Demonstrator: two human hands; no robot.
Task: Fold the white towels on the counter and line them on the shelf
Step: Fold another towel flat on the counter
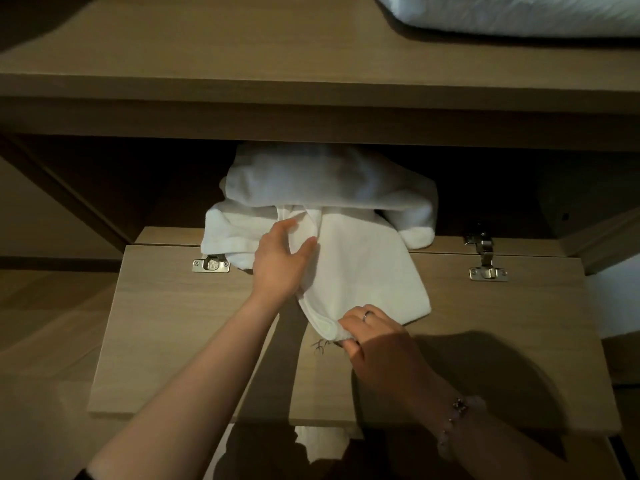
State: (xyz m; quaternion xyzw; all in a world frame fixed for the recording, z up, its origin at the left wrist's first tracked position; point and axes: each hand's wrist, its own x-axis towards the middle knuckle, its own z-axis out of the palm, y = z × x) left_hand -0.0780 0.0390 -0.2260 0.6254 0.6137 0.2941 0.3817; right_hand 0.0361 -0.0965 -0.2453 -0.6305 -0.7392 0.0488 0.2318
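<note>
A white towel (367, 271) lies partly folded on the lowered wooden flap door (166, 323) of a cabinet. My left hand (280, 261) pinches a fold of this towel near its upper edge. My right hand (377, 337), with a ring on one finger, grips the towel's near corner by its hemmed border. Behind it a heap of unfolded white towels (329, 181) spills out of the dark cabinet opening onto the flap.
Two metal hinges (211, 265) (486, 268) join the flap to the cabinet. A wooden shelf (242, 64) runs above the opening, with white bedding (519, 12) at its top right. White cloth (322, 445) shows below the flap's front edge.
</note>
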